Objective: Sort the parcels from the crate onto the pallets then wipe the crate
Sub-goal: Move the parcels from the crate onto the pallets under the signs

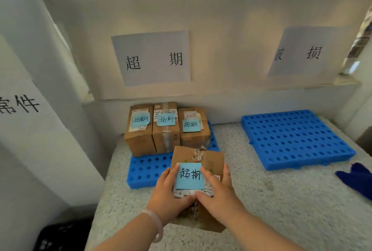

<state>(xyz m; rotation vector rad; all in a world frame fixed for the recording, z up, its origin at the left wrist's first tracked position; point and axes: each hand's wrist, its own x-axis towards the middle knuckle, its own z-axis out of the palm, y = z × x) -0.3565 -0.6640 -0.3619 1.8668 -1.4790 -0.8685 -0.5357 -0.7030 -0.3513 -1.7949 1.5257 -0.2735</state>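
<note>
Your left hand [169, 192] and right hand [217, 194] both grip the parcel [213, 162], thumbs on its top face beside the blue note [190, 176], fingers wrapped round its sides. The parcel is over the near edge of the left pallet [145, 170], just in front of three labelled parcels [167, 130] standing in a row on it. The right pallet [296, 140] lies well apart, with a blue cloth [356, 178] near it.

We stand in a parcel sorting room: paper signs [151, 58] on the wall [221, 9] at twelve o'clock, labelled cardboard parcels [167, 128] on a blue pallet [145, 168] below.
</note>
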